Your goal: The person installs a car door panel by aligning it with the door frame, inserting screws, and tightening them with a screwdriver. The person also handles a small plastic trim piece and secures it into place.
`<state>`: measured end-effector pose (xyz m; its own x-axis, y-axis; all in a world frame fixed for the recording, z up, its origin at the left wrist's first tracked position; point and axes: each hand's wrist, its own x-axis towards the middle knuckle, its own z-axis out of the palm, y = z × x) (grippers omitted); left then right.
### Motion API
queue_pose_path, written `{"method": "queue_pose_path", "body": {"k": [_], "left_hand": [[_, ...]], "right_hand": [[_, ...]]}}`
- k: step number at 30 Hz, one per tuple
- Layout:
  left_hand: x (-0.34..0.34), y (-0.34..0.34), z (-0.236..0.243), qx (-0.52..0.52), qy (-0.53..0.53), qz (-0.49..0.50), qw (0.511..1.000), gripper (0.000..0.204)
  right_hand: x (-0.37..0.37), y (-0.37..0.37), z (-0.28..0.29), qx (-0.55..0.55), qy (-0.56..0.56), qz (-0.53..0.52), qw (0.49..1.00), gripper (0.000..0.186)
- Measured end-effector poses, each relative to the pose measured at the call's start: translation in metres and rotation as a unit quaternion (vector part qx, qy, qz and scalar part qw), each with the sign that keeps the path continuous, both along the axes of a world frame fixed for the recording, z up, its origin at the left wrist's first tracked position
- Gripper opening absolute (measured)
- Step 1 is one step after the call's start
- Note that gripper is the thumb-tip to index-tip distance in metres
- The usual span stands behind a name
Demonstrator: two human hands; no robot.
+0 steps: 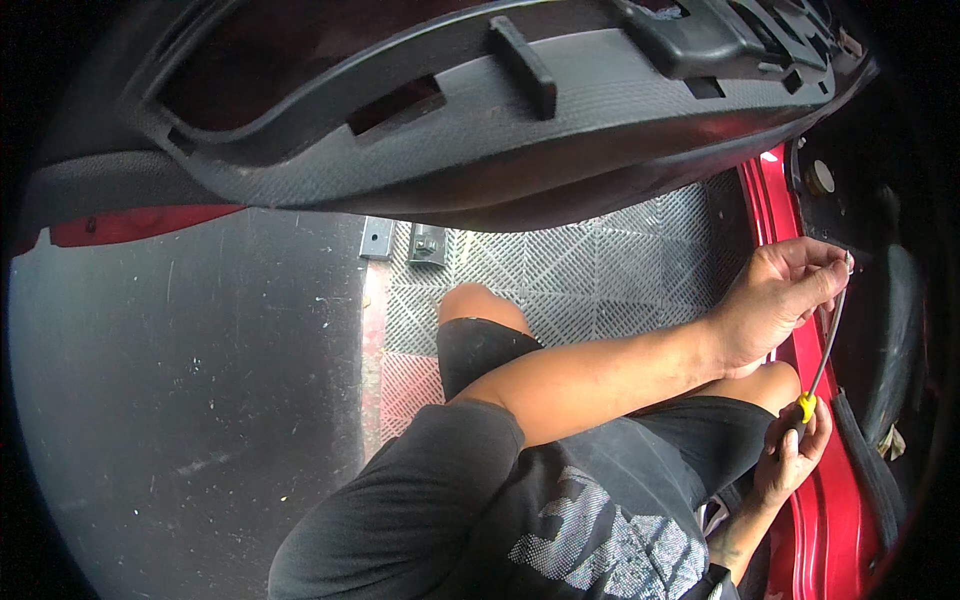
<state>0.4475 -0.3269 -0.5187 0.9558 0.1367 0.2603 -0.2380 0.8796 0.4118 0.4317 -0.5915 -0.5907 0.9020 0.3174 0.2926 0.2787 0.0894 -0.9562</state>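
Head view: fingers of the left hand [775, 305] pinch a small pale piece [849, 262] at a screwdriver [830, 345] tip; right hand [790, 458] fingers curl around its yellow-and-black handle [806, 402].

At right, the pale piece [849, 262] in the left hand [777, 298] is too small to identify; the black panel [450, 148] is cropped at top.
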Motion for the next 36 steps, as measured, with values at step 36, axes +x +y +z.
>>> {"method": "queue_pose_path", "body": {"k": [36], "left_hand": [[0.044, 0.049, 0.100, 0.076, -0.052, 0.144, 0.985, 0.045]], "right_hand": [[0.060, 0.126, 0.246, -0.278, -0.470, -0.090, 0.833, 0.039]]}}
